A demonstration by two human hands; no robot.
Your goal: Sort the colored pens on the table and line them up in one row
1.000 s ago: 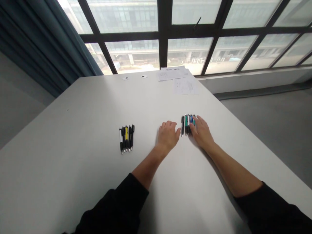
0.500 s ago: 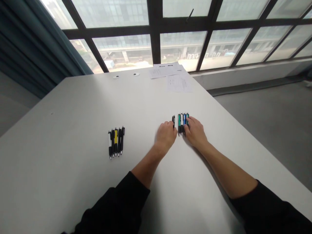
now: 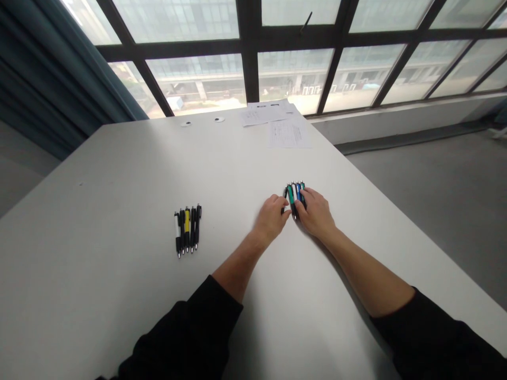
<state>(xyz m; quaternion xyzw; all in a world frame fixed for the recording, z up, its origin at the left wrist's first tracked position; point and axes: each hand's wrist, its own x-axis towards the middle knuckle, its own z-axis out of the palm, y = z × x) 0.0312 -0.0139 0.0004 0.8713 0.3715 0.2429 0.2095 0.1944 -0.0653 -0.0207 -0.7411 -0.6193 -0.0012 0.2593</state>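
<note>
White table (image 3: pixel 119 174): a tight bunch of retractable pens (image 3: pixel 293 196), long axes pointing forward, sits pinched narrowly between the left hand (image 3: pixel 271 219) and right hand (image 3: pixel 316 214), the right overlapping it; a pen group (image 3: pixel 187 229) lies left of the bunch.

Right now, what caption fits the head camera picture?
Left hand and right hand touch pens on a white table.
</note>
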